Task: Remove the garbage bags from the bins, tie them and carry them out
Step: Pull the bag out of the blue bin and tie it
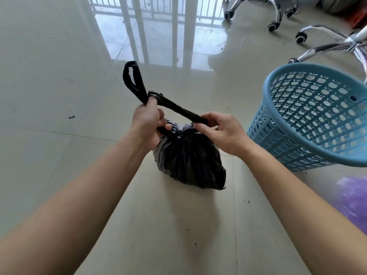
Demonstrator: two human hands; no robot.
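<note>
A full black garbage bag (188,159) sits on the tiled floor in front of me, its top gathered. My left hand (148,122) grips one twisted black handle strip, whose loop (132,79) sticks up beyond my fist. My right hand (220,132) pinches the other end of a taut strip (178,109) stretched between both hands, just above the bag's neck. A blue perforated plastic bin (309,120) stands tilted at the right, with no bag visible in it.
Two office chair bases with chrome legs and castors (274,26) stand at the back right. A purple plastic bag (355,199) lies at the right edge. Small dark crumbs dot the floor (71,117). Window bars reflect in the glossy tiles ahead.
</note>
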